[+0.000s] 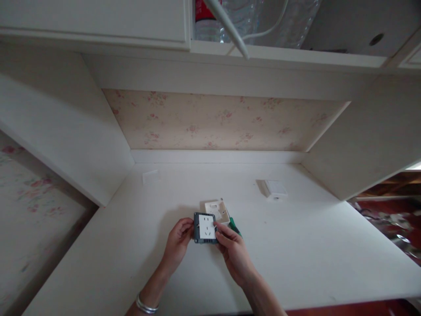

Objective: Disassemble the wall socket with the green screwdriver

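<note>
A wall socket [207,228] with a white face and a dark grey frame is held up between both hands, its face turned towards me. My left hand [180,239] grips its left edge with the fingers closed. On the opposite edge, my right hand [231,245] pinches the frame, thumb near the white face. Just behind the socket lies an open white mounting box [218,210] on the white tabletop [289,259]. A green-handled tool [235,227], likely a screwdriver, rests beside that box, partly hidden by my right hand.
A white square switch or socket piece [275,188] lies at the back right. A thin, pale flat piece [151,177] is at the back left. Overhead, an open cabinet shelf [296,53] holds plastic bottles, with a white rod [226,26] hanging in front. Side panels bound the tabletop.
</note>
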Available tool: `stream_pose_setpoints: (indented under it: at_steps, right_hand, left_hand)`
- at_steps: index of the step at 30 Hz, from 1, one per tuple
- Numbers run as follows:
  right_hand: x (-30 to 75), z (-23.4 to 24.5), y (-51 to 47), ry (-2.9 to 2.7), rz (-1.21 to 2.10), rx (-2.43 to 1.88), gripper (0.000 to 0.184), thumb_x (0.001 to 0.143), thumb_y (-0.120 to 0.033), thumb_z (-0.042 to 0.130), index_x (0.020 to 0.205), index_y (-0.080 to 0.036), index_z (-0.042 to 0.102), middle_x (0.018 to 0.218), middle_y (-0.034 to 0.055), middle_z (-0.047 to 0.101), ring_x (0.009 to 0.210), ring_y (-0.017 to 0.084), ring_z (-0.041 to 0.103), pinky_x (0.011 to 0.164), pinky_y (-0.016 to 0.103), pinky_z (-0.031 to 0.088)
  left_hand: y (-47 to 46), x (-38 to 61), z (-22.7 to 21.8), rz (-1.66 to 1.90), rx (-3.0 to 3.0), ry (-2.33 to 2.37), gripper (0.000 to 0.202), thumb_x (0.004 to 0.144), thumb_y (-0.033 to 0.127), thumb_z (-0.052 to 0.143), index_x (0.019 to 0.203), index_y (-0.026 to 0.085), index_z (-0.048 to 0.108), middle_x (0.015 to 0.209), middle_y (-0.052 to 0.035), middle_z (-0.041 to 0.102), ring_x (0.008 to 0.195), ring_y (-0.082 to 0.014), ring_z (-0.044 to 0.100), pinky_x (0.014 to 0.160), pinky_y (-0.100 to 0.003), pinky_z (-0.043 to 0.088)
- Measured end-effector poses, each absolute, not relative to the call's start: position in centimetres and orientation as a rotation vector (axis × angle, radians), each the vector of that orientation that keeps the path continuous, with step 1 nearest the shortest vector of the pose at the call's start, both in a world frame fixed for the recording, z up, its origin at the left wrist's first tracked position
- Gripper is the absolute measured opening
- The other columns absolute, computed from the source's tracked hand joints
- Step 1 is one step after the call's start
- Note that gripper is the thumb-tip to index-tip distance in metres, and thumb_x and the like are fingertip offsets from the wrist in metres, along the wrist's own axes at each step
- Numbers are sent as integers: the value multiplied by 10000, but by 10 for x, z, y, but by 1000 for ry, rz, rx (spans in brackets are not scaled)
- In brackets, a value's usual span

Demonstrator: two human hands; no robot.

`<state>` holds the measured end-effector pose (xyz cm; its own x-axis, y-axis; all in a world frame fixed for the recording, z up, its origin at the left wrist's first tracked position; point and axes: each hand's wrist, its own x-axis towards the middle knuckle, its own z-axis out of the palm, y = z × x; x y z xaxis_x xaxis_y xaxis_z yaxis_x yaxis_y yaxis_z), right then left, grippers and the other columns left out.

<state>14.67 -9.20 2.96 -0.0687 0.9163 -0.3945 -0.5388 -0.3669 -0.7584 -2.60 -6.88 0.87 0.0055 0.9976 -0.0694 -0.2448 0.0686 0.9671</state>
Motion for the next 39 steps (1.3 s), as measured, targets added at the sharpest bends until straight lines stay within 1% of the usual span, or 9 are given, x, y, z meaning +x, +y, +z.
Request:
stream_pose_setpoints:
  at_steps: [7, 10, 14, 17, 24, 29, 33, 36, 39]
  right_hand:
    - [145, 31, -94, -507, 1642, -1064, 424, 620, -314, 775, 1019, -189, 706, 971, 59, 679, 949, 198, 594, 866, 315, 444]
    - [145, 30, -95, -542, 1637, -1062, 437, 635, -337, 768, 1042, -197, 697, 932, 51, 682, 949, 201, 594, 890, 333, 434]
    - [145, 24, -96, -597, 1619, -1061, 439, 662, -347, 751, 1069, -196, 685, 910, 48, 678, 942, 197, 591, 897, 332, 425]
    - [143, 21, -96, -634, 1609, -1073, 437, 680, -347, 737, 1082, -184, 678, 902, 54, 673, 929, 204, 590, 897, 351, 423]
    - [141, 19, -96, -734, 1565, -1123, 415, 711, -346, 707, 1095, -192, 673, 861, 52, 678, 886, 208, 592, 851, 349, 441]
    - [142, 17, -97, -775, 1523, -1167, 401, 711, -359, 704, 1081, -205, 683, 897, 54, 683, 939, 218, 587, 874, 342, 434]
    - [142, 17, -97, -804, 1505, -1185, 422, 716, -366, 695, 1101, -195, 672, 901, 59, 683, 931, 216, 591, 867, 344, 441]
    - [141, 18, -97, -811, 1521, -1177, 440, 710, -371, 697, 1106, -182, 667, 902, 62, 683, 918, 211, 597, 859, 344, 448]
    - [139, 18, -97, -801, 1534, -1176, 472, 700, -376, 701, 1120, -165, 658, 886, 67, 683, 897, 214, 605, 848, 354, 455]
  left_hand:
    - [-71, -22, 3, 1207, 836, 962, 292, 727, 360, 700, 927, 156, 636, 698, -21, 632, 608, -119, 522, 562, -216, 365]
    - [-70, -22, 6, 1165, 825, 938, 280, 704, 361, 717, 874, 141, 679, 700, -29, 637, 647, -134, 539, 612, -234, 389]
    - [-71, -21, 14, 1112, 764, 874, 273, 719, 338, 709, 909, 141, 699, 800, -60, 673, 730, -167, 574, 704, -278, 422]
    - [-72, -22, 15, 1107, 722, 820, 275, 731, 336, 704, 912, 129, 697, 798, -73, 672, 716, -167, 575, 710, -290, 428]
    - [-74, -24, 1, 1074, 663, 874, 306, 746, 398, 681, 922, 148, 686, 704, -35, 636, 654, -135, 542, 618, -242, 397]
    - [-74, -23, -3, 1057, 691, 900, 290, 772, 419, 648, 829, 135, 668, 626, 4, 554, 527, -73, 403, 482, -193, 289]
    - [-73, -21, -2, 1063, 692, 935, 315, 741, 443, 667, 793, 133, 653, 604, 17, 522, 497, -61, 351, 442, -185, 237]
    - [-73, -21, 0, 1077, 709, 945, 318, 744, 445, 664, 830, 138, 659, 603, 12, 546, 505, -69, 404, 460, -183, 271]
    - [-72, -22, 0, 1107, 691, 887, 300, 757, 414, 662, 910, 156, 666, 692, -19, 621, 625, -120, 534, 567, -215, 387]
